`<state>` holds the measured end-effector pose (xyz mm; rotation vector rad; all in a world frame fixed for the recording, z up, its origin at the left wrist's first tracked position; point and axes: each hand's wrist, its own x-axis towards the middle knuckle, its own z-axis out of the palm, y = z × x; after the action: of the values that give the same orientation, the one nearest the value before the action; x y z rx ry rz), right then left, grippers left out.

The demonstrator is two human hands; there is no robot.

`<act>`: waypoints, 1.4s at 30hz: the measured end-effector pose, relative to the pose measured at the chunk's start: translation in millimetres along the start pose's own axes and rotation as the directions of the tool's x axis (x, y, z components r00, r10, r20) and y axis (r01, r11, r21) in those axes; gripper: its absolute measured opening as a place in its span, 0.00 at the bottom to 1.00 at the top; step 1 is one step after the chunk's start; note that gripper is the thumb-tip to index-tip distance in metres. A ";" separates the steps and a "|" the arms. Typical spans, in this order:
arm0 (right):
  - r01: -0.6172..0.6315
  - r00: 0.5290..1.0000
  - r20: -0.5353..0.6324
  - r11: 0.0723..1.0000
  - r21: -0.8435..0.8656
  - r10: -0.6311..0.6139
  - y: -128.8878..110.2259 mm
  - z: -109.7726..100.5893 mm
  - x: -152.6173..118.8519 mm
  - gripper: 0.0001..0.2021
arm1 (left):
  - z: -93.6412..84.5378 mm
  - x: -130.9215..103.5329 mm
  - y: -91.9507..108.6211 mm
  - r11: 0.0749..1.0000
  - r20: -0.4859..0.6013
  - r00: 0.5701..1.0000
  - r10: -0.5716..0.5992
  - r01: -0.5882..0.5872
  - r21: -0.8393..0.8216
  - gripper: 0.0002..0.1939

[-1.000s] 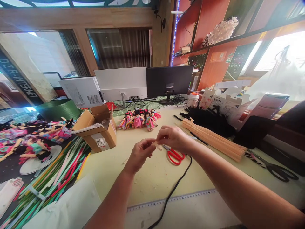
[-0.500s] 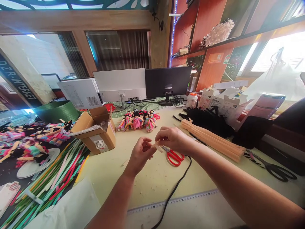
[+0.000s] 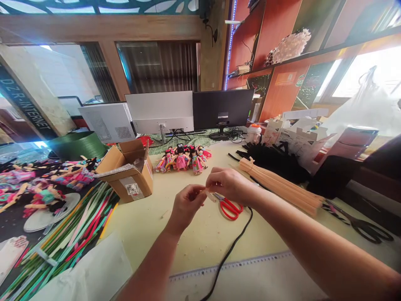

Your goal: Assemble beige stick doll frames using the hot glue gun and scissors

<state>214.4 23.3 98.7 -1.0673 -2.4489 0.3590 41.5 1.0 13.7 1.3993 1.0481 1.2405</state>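
My left hand (image 3: pixel 188 205) and my right hand (image 3: pixel 225 183) meet above the middle of the table, fingertips pinched together. Between them is a short peach pipe cleaner piece (image 3: pixel 210 195), mostly covered by the fingers. Just beyond and below my right hand lie red-handled scissors (image 3: pixel 230 208), their blades partly hidden under the hand. A black cord-like strand (image 3: pixel 230 250) runs from near the scissors to the front edge. To the right rests a tied bundle of peach pipe cleaners (image 3: pixel 278 184). Several small dolls (image 3: pixel 181 161) in bright dresses stand behind my hands.
An open cardboard box (image 3: pixel 133 182) stands left of the dolls. Loose coloured pipe cleaners (image 3: pixel 67 242) and more dolls (image 3: pixel 75 175) cover the left side. Black pipe cleaners (image 3: pixel 272 156) and black scissors (image 3: pixel 363 223) lie right. A ruler (image 3: pixel 232 266) crosses the front; monitors (image 3: pixel 159 110) stand behind.
My left hand's fingers have closed in more tightly at the peach piece, nearer my right fingertips. The whole view has shifted slightly; the things on the table stay put.
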 end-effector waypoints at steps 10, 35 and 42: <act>0.024 0.999 0.025 0.999 -0.039 -0.023 -3.3 -2.7 0.2 0.05 | -0.2 0.4 0.8 1.000 0.016 1.000 0.000 0.000 -0.019 0.14; -0.120 0.928 -0.352 0.993 0.019 0.119 -14.3 -10.9 -18.5 0.12 | -3.3 2.2 1.3 0.997 -0.054 0.997 0.058 -0.060 -0.047 0.15; -0.226 0.876 -0.387 0.955 0.194 0.286 -3.2 18.4 -31.3 0.11 | -0.6 4.0 0.4 0.990 -0.114 0.991 0.077 -0.089 -0.106 0.17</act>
<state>222.2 -3.1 74.9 -1.2636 -1.8855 0.3444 41.4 4.9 14.8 1.3132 0.9872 1.4285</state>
